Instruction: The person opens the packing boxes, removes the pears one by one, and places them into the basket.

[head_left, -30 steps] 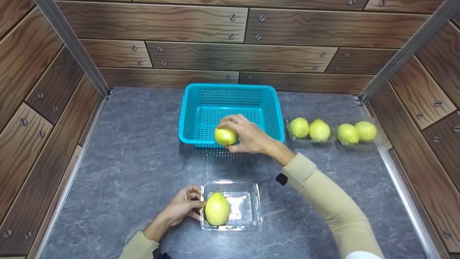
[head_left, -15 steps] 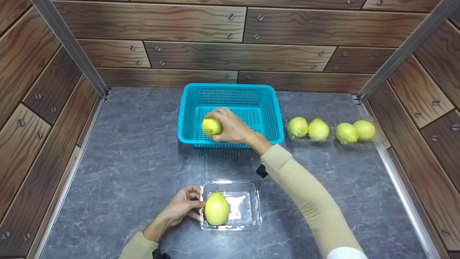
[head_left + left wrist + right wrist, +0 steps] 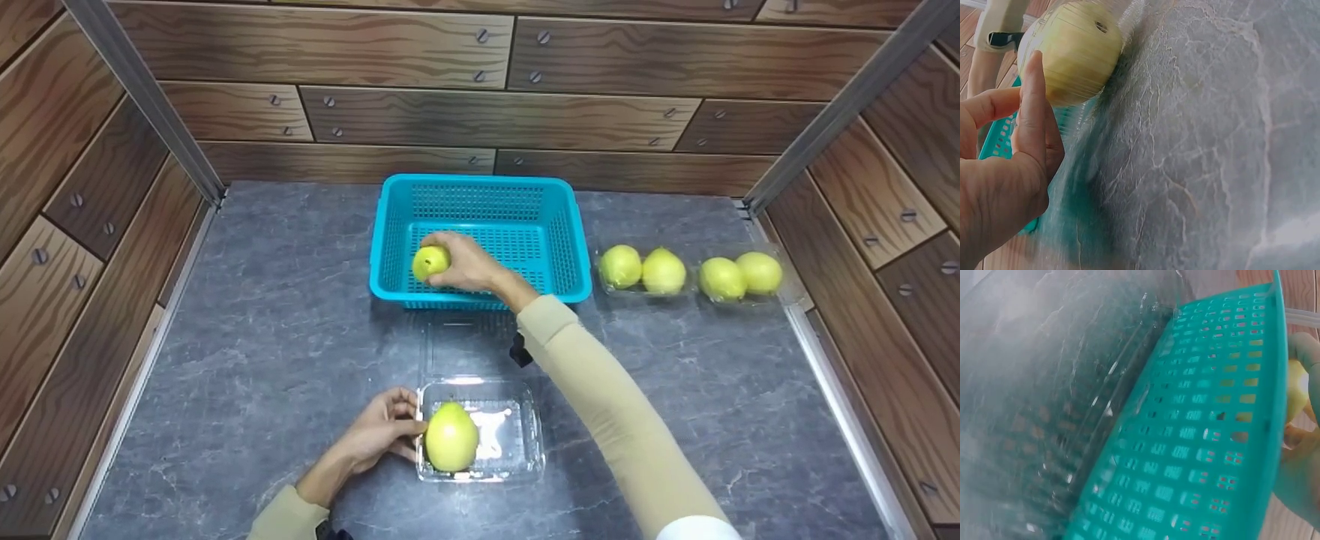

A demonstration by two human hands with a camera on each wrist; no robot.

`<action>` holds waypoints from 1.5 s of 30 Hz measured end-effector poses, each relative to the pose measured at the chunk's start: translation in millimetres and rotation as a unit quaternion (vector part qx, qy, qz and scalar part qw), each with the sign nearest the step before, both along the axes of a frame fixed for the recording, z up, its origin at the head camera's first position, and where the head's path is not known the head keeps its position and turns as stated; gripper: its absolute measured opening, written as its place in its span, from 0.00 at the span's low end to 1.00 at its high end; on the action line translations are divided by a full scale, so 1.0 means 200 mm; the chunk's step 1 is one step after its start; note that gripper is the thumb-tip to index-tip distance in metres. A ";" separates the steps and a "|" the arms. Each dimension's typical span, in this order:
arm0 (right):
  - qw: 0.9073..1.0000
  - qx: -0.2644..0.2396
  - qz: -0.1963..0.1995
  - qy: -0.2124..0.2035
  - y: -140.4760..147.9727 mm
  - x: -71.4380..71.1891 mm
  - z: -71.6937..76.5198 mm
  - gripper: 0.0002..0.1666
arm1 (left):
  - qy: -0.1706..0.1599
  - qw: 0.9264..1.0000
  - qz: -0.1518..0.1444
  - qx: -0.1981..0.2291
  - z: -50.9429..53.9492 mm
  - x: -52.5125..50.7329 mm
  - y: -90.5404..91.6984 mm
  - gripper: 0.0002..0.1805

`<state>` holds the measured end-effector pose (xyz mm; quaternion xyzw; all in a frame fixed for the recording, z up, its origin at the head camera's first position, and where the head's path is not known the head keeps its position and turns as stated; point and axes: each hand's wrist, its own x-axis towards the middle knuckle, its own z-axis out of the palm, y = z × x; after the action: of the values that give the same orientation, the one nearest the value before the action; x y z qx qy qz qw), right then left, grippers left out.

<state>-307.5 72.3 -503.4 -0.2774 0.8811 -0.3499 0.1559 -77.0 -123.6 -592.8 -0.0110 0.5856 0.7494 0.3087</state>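
Note:
My right hand (image 3: 466,262) grips a yellow-green pear (image 3: 430,263) inside the left part of the blue plastic basket (image 3: 585,259). The right wrist view shows that pear (image 3: 1296,388) and the hand (image 3: 1303,467) beyond the perforated basket wall. My left hand (image 3: 380,430) holds the left edge of a clear plastic clamshell container (image 3: 517,469), its thumb at the rim. A second pear (image 3: 451,437) lies in the container's left half. In the left wrist view, my fingers (image 3: 1033,112) are beside this pear (image 3: 1081,56), behind the clear wall.
The clamshell's open lid (image 3: 457,345) lies flat toward the basket. Right of the basket are two clear packs, one with two pears (image 3: 664,271), the other with two more (image 3: 722,279). Wood-patterned walls (image 3: 495,120) and metal posts enclose the grey marbled tabletop (image 3: 285,300).
My right hand has moved left with the pear, from above the basket's front rim to within the basket, and lower. The left hand stays at the container.

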 end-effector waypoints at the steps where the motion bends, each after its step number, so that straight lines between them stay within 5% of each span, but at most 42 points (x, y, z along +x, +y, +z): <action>1: 1.000 -0.003 -0.005 -0.012 0.00 0.00 -0.01 0.38 | 0.001 1.000 0.000 0.001 0.00 0.00 0.00 0.17; 20: 0.998 0.032 -0.022 -0.056 -0.06 0.01 -0.06 0.38 | -0.001 1.000 0.009 0.004 0.01 0.01 0.00 0.18; 30: 0.998 0.046 -0.006 -0.040 -0.02 0.00 -0.04 0.37 | 0.002 1.000 0.008 0.006 0.01 0.00 0.00 0.18; 45: 0.998 0.056 0.020 0.028 0.11 0.07 0.09 0.36 | 0.004 1.000 0.002 0.005 0.00 0.00 0.00 0.19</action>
<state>-293.5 95.0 -484.9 -0.2958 0.8974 -0.2892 0.1536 -76.1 -123.1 -591.9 -0.0075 0.5832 0.7528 0.3053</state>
